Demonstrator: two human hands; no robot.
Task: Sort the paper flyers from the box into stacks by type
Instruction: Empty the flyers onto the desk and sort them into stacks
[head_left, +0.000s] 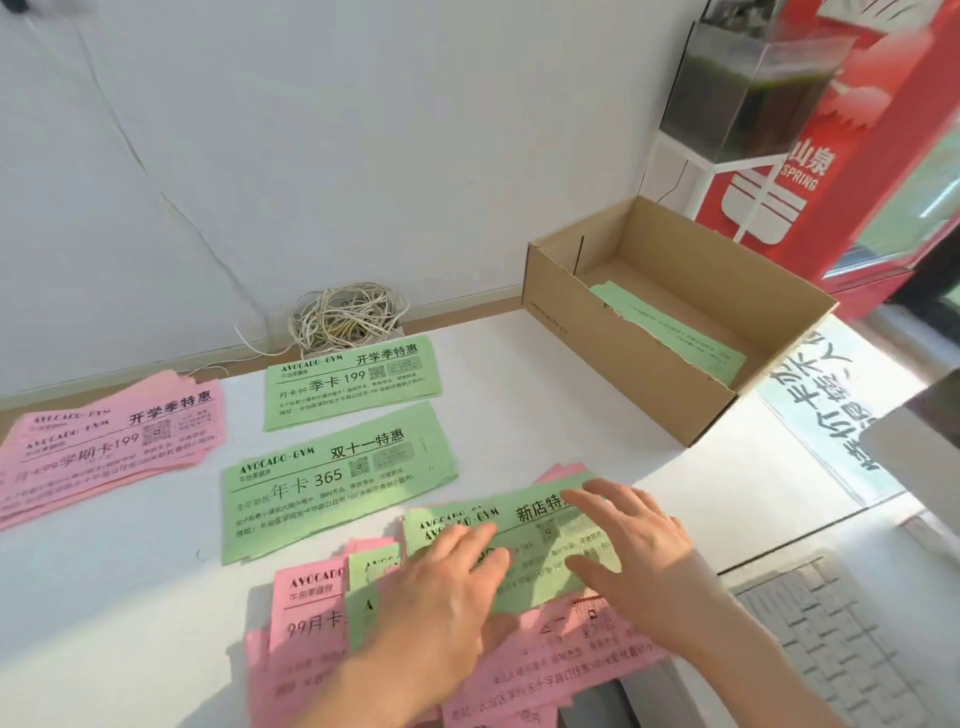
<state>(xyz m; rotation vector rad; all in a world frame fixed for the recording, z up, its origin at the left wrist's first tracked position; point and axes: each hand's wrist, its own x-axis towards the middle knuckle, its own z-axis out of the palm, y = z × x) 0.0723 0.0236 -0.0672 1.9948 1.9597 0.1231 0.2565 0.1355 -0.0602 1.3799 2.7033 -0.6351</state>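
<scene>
Left hand and right hand press green flyers near three stacks.

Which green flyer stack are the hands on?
The nearest green stack, atop pink flyers; left hand and right hand press it. The 199 stack and 365 stack lie untouched.

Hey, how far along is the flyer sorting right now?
Done: a pink stack, a green 199 stack and a green 365 stack lie apart. In hand: left hand and right hand rest on green new-store flyers. Left: the mixed pile beneath and green flyers in the box.
</scene>
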